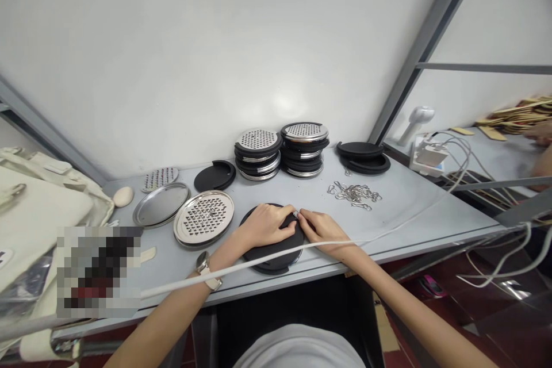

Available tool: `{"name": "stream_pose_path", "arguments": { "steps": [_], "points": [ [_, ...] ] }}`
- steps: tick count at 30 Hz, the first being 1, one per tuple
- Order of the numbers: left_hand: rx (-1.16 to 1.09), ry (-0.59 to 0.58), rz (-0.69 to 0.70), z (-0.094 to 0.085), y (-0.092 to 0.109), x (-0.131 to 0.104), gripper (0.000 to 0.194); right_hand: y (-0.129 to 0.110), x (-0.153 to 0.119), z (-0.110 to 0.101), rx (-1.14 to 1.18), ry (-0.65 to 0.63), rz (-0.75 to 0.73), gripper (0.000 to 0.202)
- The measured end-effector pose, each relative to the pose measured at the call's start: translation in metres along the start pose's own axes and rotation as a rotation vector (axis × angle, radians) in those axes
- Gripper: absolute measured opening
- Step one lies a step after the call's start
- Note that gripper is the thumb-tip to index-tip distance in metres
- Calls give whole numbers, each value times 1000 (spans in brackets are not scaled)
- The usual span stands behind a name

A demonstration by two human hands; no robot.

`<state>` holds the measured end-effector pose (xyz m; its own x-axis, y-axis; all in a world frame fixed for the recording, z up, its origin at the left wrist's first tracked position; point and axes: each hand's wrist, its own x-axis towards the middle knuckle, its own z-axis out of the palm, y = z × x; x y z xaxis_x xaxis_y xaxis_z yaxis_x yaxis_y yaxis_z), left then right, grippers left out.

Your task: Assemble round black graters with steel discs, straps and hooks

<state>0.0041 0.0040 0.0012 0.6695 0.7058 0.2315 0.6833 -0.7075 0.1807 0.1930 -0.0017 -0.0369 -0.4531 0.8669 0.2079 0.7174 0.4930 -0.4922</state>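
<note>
A black round disc (271,254) with a raised rim lies in front of me near the table's edge. My left hand (264,225) rests on its top, with curled fingers and thumb holding it near the right rim. From the right, my right hand (324,231) meets it, its fingertips pinched around a small shiny metal piece (296,214) at the rim. The piece is mostly hidden by fingers. Left of the disc lies a round metal grater plate (204,217) with many holes. A loose pile of wire clips (356,193) is beyond my right hand.
Two stacks of black discs and grater plates (259,152) stand near the wall. More black discs (362,158) sit at the back right, another black disc (214,176) at the left. Plain metal plates (161,205) lie further left. A white cable (259,264) crosses above my forearms.
</note>
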Motion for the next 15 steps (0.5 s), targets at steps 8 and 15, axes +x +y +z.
{"name": "stream_pose_path", "arguments": {
  "steps": [8,15],
  "points": [
    [0,-14,0,-2,1,1,15,0,0,0,5,-6,-7,26],
    [5,-8,7,1,-1,1,15,1,0,0,-3,0,-10,26]
  ]
}}
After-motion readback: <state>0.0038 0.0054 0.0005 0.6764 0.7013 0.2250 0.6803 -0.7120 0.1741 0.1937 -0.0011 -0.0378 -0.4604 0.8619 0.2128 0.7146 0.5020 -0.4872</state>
